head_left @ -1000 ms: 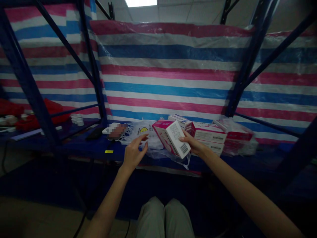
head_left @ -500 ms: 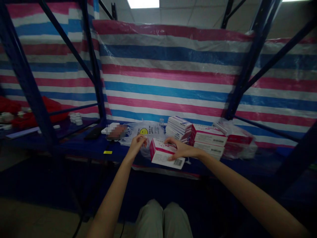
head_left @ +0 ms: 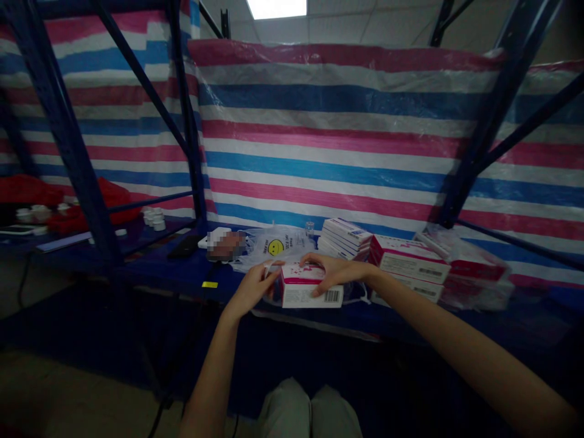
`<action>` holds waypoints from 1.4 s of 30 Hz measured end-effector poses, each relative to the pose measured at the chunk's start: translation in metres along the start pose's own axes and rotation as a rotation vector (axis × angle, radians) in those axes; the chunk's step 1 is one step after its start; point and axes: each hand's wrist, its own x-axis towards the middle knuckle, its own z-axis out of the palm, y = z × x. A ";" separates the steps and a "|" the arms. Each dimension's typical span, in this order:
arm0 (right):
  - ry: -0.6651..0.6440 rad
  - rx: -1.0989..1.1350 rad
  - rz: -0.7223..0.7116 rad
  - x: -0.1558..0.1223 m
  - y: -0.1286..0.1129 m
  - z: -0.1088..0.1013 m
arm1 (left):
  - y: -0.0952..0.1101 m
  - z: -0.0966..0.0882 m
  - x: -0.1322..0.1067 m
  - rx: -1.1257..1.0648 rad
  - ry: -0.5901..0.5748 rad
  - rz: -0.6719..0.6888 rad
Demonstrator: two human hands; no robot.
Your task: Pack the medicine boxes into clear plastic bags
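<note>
A pink-and-white box (head_left: 311,294) with a barcode lies flat near the front edge of the blue shelf (head_left: 182,274). My right hand (head_left: 332,274) rests on top of it with fingers curled over the top. My left hand (head_left: 253,288) is at the box's left end, pinching the thin clear plastic bag (head_left: 278,246) that lies under and behind the box. The bag has a yellow smiley face printed on it.
Stacks of similar pink-and-white boxes (head_left: 406,264) and flatter white boxes (head_left: 344,237) stand to the right, some under plastic wrap (head_left: 469,267). Blue rack posts (head_left: 189,128) frame the bay. A striped tarp (head_left: 347,134) hangs behind. Small white caps (head_left: 155,218) and red cloth (head_left: 68,207) lie left.
My right hand brought the box down from a raised, tilted hold and laid it flat on the shelf. My left hand closed on the plastic bag at the box's left end.
</note>
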 end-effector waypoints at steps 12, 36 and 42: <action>0.171 0.356 0.041 0.018 0.002 0.005 | 0.003 0.115 -0.040 0.619 0.638 0.655; 0.222 0.344 0.177 -0.006 0.010 -0.017 | -0.037 0.110 -0.001 1.043 0.424 0.541; 0.212 0.510 0.178 -0.011 0.019 -0.023 | -0.026 0.101 -0.001 1.074 0.503 0.569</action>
